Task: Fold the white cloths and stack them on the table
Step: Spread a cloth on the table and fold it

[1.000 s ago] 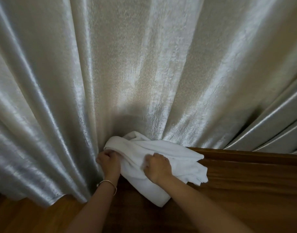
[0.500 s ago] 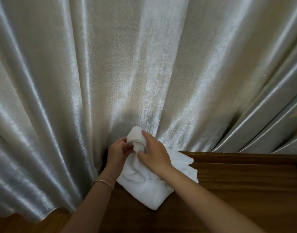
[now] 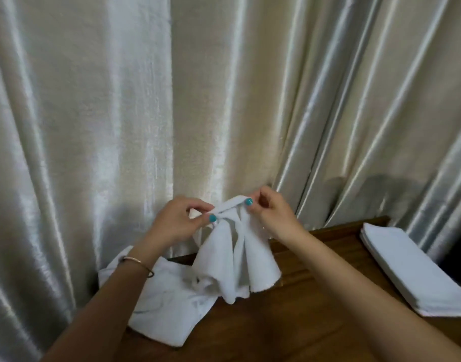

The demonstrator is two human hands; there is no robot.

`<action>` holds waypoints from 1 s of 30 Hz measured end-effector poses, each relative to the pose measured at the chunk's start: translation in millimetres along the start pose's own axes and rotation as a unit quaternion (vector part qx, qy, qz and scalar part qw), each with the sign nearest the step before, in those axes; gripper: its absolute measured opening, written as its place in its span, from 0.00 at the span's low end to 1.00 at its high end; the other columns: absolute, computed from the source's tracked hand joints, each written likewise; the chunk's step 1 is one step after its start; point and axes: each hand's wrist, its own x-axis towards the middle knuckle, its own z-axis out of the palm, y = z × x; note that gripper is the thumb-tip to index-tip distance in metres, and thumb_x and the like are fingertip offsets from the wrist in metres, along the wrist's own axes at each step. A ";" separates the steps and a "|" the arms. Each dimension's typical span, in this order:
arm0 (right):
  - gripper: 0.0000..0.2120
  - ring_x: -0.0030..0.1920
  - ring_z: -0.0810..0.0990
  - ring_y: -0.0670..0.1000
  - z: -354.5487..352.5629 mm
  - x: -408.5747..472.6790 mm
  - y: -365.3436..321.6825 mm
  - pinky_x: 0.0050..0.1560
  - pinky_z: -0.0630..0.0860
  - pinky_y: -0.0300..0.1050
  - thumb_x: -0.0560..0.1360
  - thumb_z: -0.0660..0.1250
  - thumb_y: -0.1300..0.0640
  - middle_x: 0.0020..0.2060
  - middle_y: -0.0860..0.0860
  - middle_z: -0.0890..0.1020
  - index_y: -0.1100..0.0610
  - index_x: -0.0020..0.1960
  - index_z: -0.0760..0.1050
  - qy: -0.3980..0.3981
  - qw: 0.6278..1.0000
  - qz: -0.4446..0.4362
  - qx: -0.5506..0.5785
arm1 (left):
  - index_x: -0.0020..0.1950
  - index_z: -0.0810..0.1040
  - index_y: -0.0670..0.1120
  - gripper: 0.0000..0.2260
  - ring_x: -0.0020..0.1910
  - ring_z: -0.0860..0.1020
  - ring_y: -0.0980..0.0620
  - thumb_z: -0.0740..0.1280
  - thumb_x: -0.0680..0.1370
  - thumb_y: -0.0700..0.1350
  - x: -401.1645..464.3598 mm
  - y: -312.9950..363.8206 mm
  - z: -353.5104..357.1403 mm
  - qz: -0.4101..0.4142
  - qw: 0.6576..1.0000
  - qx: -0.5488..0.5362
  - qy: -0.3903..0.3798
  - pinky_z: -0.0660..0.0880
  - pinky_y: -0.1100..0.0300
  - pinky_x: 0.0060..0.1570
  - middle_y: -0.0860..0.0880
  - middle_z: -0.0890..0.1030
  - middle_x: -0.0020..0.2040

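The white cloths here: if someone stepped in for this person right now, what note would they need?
Left hand: pinches the top edge of the lifted cloth.
Right hand: pinches the same edge, a little further along; the cloth hangs bunched above the table.
Unfolded cloths: lie crumpled at the table's left end, by the curtain; how many, I cannot tell.
Folded stack: flat at the table's right end.
Done: some cloths are folded and stacked.
Left: spread and fold the held cloth, add it to the stack, then do the crumpled ones.
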 end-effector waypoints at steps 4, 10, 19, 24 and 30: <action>0.07 0.34 0.68 0.43 -47.2 -7.8 -3.7 0.35 0.65 0.33 0.80 0.60 0.60 0.33 0.46 0.71 0.55 0.43 0.68 0.011 0.997 -0.052 -0.057 | 0.46 0.78 0.62 0.07 0.47 0.74 0.62 0.69 0.74 0.49 8.2 44.4 40.0 0.079 0.995 0.041 -0.053 0.71 0.65 0.47 0.62 0.80 0.44; 0.11 0.35 0.67 0.44 -109.5 -16.7 -11.3 0.38 0.64 0.39 0.80 0.60 0.60 0.33 0.47 0.68 0.55 0.39 0.67 0.039 0.998 -0.046 0.003 | 0.54 0.76 0.52 0.12 0.43 0.75 0.61 0.62 0.74 0.40 5.8 97.4 104.2 0.107 0.993 -0.040 -0.017 0.68 0.75 0.42 0.56 0.77 0.46; 0.15 0.32 0.67 0.43 -218.5 -23.4 6.1 0.36 0.64 0.39 0.78 0.62 0.60 0.30 0.45 0.69 0.52 0.33 0.67 0.147 0.984 -0.055 0.081 | 0.38 0.74 0.55 0.15 0.33 0.75 0.59 0.60 0.70 0.34 0.0 107.9 145.7 0.024 0.999 0.030 -0.025 0.68 0.69 0.32 0.57 0.76 0.33; 0.16 0.32 0.65 0.44 -273.7 -23.4 25.5 0.35 0.62 0.42 0.78 0.62 0.61 0.30 0.48 0.66 0.51 0.33 0.65 0.183 0.975 -0.059 0.109 | 0.40 0.79 0.48 0.11 0.35 0.75 0.56 0.62 0.70 0.33 -8.5 107.1 141.6 -0.050 0.997 0.054 -0.039 0.70 0.64 0.33 0.54 0.78 0.35; 0.12 0.32 0.65 0.43 -313.8 -23.5 53.7 0.33 0.64 0.37 0.77 0.63 0.57 0.31 0.46 0.67 0.50 0.35 0.67 0.194 0.973 -0.037 0.124 | 0.29 0.72 0.44 0.09 0.30 0.69 0.51 0.66 0.66 0.33 -40.7 111.1 148.8 -0.145 0.971 0.169 -0.092 0.62 0.61 0.29 0.48 0.71 0.29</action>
